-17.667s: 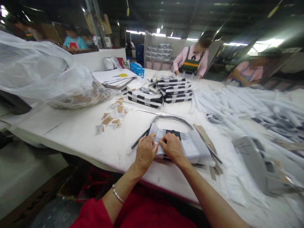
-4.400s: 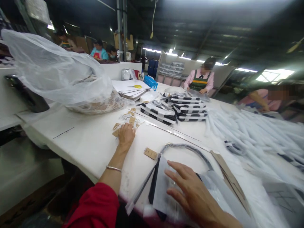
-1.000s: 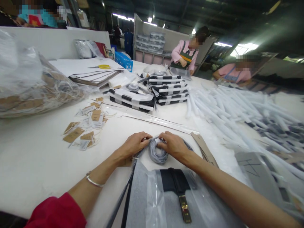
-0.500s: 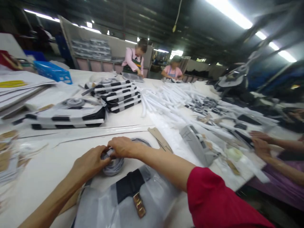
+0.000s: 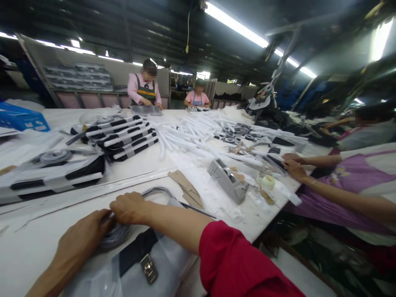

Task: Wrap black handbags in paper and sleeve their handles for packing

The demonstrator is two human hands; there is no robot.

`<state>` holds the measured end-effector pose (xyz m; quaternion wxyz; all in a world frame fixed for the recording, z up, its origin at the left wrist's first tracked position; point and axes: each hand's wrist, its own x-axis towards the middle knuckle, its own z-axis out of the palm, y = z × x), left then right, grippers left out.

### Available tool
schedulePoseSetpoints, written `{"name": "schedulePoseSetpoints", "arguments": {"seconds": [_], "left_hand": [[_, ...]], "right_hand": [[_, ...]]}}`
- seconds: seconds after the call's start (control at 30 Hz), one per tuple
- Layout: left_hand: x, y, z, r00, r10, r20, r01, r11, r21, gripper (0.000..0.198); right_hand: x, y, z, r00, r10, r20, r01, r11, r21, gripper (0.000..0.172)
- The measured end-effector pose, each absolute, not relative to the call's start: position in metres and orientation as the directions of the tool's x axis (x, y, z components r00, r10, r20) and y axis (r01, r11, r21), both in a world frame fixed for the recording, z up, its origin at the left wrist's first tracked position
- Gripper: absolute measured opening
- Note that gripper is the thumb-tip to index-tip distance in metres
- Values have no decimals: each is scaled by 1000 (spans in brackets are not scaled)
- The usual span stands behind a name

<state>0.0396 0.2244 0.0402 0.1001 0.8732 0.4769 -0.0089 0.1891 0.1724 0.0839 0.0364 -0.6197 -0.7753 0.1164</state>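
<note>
A coiled grey strap [image 5: 116, 237] lies at the top edge of a grey bag [image 5: 168, 258] partly under clear plastic. The bag has a black tab and a gold-coloured clasp [image 5: 149, 269]. My left hand [image 5: 82, 233] closes on the coil from the left, fingers bent against it. From above and the right, my right hand [image 5: 129, 208] grips the same coil, its fingertips next to those of my left. Both hands hide the top of the coil. A loop of the strap [image 5: 157, 189] arches away behind my right wrist.
Wrapped black-and-white bags [image 5: 130, 142] are stacked ahead. White padded tubes [image 5: 192, 132] spread across the table. A grey tape dispenser [image 5: 227, 181] and brown card pieces [image 5: 185, 187] lie to the right. A co-worker's hands [image 5: 293, 165] work at the right edge; two people stand opposite.
The view has turned to the right, so the table's contents sit further left and more of the right-hand co-worker shows. Both my hands stay on the coiled strap.
</note>
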Motion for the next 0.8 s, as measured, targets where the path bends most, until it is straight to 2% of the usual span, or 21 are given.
{"name": "schedulePoseSetpoints", "arguments": {"seconds": [0.1, 0.17, 0.23, 0.3, 0.33, 0.4, 0.47, 0.5, 0.63, 0.7, 0.8], "left_hand": [[41, 222, 47, 553, 819, -152, 833, -538, 128, 45], [42, 219, 52, 556, 817, -154, 831, -540, 135, 48], [42, 217, 54, 555, 818, -151, 830, -534, 159, 47], [43, 216, 54, 550, 822, -147, 832, -526, 175, 43], [43, 216, 54, 549, 824, -140, 832, -524, 180, 41], [44, 215, 54, 541, 832, -120, 836, -518, 179, 38], [44, 212, 55, 537, 837, -107, 839, -516, 175, 37], [45, 210, 57, 536, 838, -102, 839, -515, 174, 37], [47, 201, 65, 549, 828, -115, 832, -527, 173, 36], [47, 199, 68, 546, 829, -123, 834, -525, 169, 36], [46, 198, 68, 552, 828, -105, 830, -533, 163, 37]], "right_hand": [[195, 154, 97, -201, 979, -31, 946, 185, -267, 39], [205, 131, 109, -185, 980, 70, 932, 198, -303, 48], [222, 97, 117, -141, 973, 183, 916, 198, -350, 41], [244, 52, 120, -51, 960, 276, 893, 168, -418, 27], [256, 28, 119, 21, 950, 312, 883, 129, -452, 24], [283, -23, 112, 246, 914, 323, 794, 1, -608, 19], [310, -71, 101, 442, 854, 275, 738, -171, -653, 14], [324, -93, 94, 507, 820, 265, 717, -230, -658, 16], [371, -151, 63, 716, 663, 218, 627, -473, -619, 23], [383, -162, 44, 724, 648, 235, 657, -546, -519, 20], [383, -160, 19, 626, 721, 298, 776, -538, -329, 20]]}}
